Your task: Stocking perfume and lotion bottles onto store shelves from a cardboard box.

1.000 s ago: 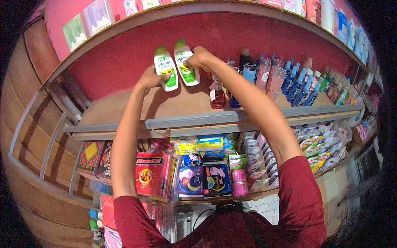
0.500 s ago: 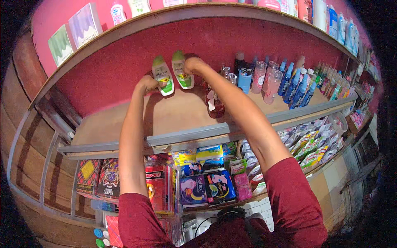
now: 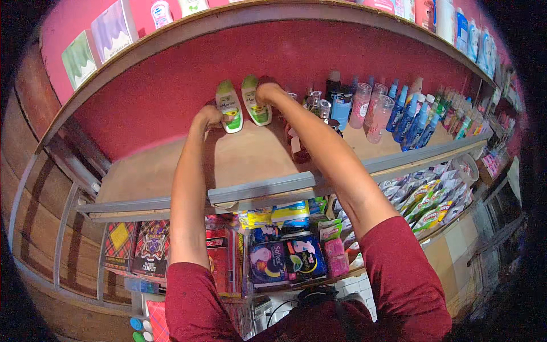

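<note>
Two white and green bottles with green caps stand side by side on the shelf against the red back wall. My left hand (image 3: pixel 210 116) is closed around the left side of the left bottle (image 3: pixel 229 104). My right hand (image 3: pixel 268 92) grips the right bottle (image 3: pixel 254 101) from its right side, its fingers partly hidden behind it. A narrow gap separates the two bottles. Both of my arms reach over the shelf's front edge. Under my right forearm stands a dark red bottle (image 3: pixel 296 149) with a pale tag, partly covered by the arm.
To the right stand pink clear-capped bottles (image 3: pixel 380 119), blue spray bottles (image 3: pixel 422 131) and many small bottles. A metal-edged shelf board (image 3: pixel 256 194) runs across. Below it are notebooks (image 3: pixel 152 248), packaged pads (image 3: pixel 306 257) and sachets (image 3: pixel 436 212). Boxes (image 3: pixel 114 31) sit on the upper shelf.
The view has shifted slightly. Both hands keep their hold on the bottles, which stand in nearly the same place, the right one perhaps a little lower.
</note>
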`<state>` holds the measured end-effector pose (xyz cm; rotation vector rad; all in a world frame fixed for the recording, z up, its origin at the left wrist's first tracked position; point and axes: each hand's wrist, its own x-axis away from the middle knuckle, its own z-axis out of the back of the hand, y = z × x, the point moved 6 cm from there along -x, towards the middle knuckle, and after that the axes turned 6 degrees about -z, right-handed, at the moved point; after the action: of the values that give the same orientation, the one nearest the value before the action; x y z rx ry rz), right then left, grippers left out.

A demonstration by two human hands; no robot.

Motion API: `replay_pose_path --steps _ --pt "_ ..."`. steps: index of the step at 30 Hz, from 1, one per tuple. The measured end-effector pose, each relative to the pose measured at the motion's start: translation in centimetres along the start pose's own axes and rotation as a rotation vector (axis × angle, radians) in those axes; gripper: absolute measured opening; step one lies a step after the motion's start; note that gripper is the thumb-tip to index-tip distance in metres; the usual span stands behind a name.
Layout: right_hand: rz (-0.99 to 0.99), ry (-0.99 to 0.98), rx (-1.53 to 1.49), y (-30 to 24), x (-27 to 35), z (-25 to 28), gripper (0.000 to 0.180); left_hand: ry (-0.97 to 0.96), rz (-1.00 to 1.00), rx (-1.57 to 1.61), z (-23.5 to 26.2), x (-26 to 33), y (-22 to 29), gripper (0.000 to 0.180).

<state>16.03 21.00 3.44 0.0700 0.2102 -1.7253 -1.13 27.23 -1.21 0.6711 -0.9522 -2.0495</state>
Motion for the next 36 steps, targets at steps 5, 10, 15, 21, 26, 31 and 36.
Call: replay_pose_path --steps 5,10,15,21,26,31,36 --pt "-0.087 -0.098 0.040 0.1 0.2 0.1 0.035 0.023 -0.064 -0.183 0.3 0.2 0.4 0.037" --pt "-0.062 -0.144 0.017 0.4 -0.9 -0.4 0.037 -0.013 -0.008 -0.028 0.3 -0.6 -0.7 0.031" --pt "-0.077 -0.142 -0.150 2.3 -4.8 -2.4 0.038 -0.019 0.088 -0.024 0.2 0.7 -0.3 0.029" --pt "-0.204 -0.202 -0.529 4.0 -7.2 -4.8 0.057 0.070 0.055 0.017 0.1 3.6 3.4 0.036" --pt "-0.063 -0.254 -0.612 3.9 -8.3 -5.3 0.050 0.105 0.062 -0.073 0.1 4.7 4.9 0.042" --pt "-0.170 -0.273 -0.397 4.9 -9.6 -6.3 0.039 0.107 0.012 0.021 0.1 4.1 4.1 0.044" --pt "-0.078 -0.169 -0.566 4.8 -10.4 -6.4 0.037 0.121 -0.002 -0.028 0.1 4.4 4.7 0.051"
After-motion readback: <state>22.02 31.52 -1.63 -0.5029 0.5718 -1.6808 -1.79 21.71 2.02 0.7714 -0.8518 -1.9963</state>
